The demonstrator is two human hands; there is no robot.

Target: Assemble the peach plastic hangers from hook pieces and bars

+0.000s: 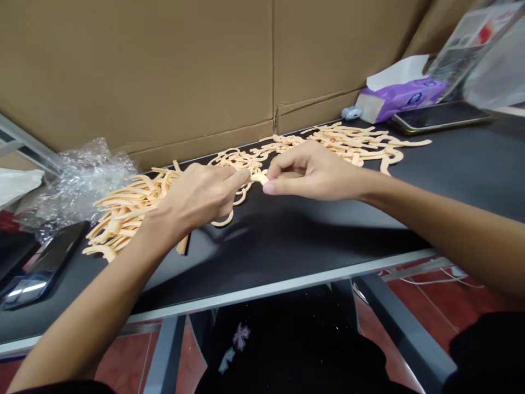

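Between my two hands, above the black table, is a small beige curved strip (259, 178), apparently soft like foam. My right hand (314, 172) pinches its right end between thumb and fingertips. My left hand (203, 192) closes on its left end, with the fingertips partly hidden behind the knuckles. Just behind the hands lies a heap of beige rings (234, 158). A pile of straighter beige strips (133, 205) spreads to the left, partly covered by my left hand and wrist. Longer wavy beige pieces (365, 142) lie behind my right hand and to its right.
Cardboard (184, 71) walls the back of the black table (266, 246). At the right are a purple tissue pack (414, 98), a phone (445, 116) and a small grey-blue object (351, 113). Crumpled clear plastic (82, 178) and a dark glossy device (45, 268) lie at the left.
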